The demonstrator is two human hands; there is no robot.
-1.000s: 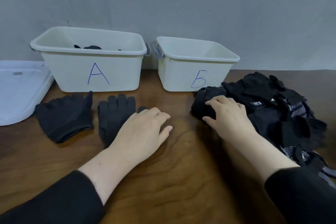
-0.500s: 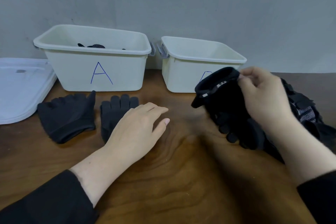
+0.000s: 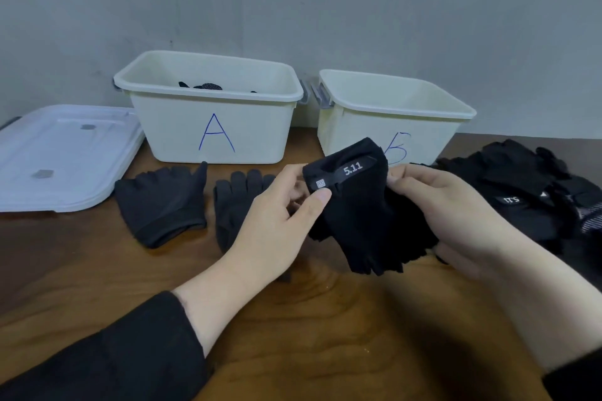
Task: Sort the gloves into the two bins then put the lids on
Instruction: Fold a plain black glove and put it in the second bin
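Both my left hand [image 3: 277, 225] and right hand [image 3: 452, 215] are pinching this floppy, light black glove [image 3: 361, 221] by the cuff, probably the best place to grab it.

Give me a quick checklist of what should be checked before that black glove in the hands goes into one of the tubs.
1. Glove held firmly: ok, left hand and right hand both pinch the 5.11 glove.
2. Bin A uncovered: ok, some gloves inside.
3. Bin B uncovered: ok; contents cannot tell.
4. Which bin suits this glove: cannot tell.
5. Lids within reach: ok, stacked left of bin A.
6. Sorting finished: not ok, a glove pile remains.
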